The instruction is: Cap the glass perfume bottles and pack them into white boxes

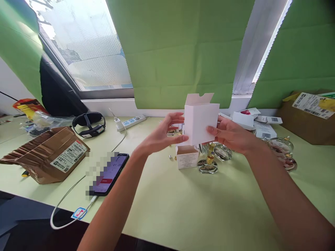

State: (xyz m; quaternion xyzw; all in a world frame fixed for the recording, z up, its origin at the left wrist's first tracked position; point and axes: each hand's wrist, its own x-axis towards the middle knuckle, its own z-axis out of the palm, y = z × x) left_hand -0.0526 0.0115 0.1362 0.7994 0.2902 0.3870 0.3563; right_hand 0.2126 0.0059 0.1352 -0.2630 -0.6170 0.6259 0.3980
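two hands (199, 134), white box (201, 120) held between

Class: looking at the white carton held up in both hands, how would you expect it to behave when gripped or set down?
The white carton is probably light: the left hand and right hand hold it with fingertips only. Its thin card walls would likely dent if squeezed. With its top flap open it seems empty, so it may tip easily.

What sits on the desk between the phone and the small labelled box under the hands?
Head view: nothing sits on that stretch between the phone and the small labelled box; only the person's left forearm crosses above the bare desk.
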